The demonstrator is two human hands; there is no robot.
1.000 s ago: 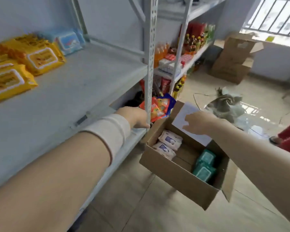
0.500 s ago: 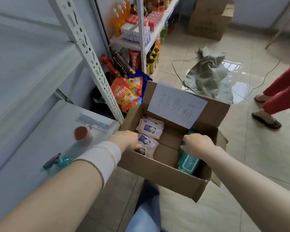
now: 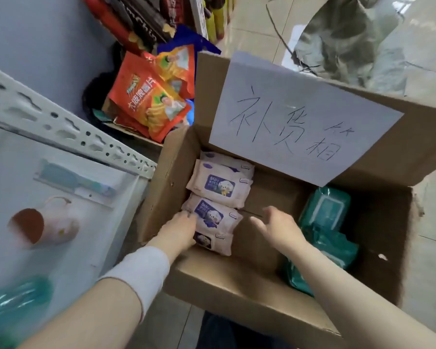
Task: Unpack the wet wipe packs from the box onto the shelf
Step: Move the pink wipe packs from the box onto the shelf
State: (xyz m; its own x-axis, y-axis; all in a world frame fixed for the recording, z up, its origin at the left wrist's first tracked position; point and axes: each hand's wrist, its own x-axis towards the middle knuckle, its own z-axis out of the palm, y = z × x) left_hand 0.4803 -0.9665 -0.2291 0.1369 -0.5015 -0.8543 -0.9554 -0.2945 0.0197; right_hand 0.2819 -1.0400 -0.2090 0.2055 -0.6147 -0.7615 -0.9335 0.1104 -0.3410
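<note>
Both hands were inside the box [image 3: 237, 293]. Left hand [image 3: 179, 233] touched the left edge of a white wipe pack [image 3: 214, 217]; can't tell if it gripped. Right hand [image 3: 280, 227] was loose, fingers spread, holding nothing. More white packs [image 3: 219, 182] lay beyond the left hand, green packs [image 3: 325, 215] just right of the right hand, and the shelf [image 3: 61, 129] left of the left hand.

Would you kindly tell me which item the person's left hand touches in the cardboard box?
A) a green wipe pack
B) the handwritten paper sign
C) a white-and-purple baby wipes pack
C: the left hand touches a white-and-purple baby wipes pack at the left of the cardboard box; the green wipe packs lie apart at the right.
</note>
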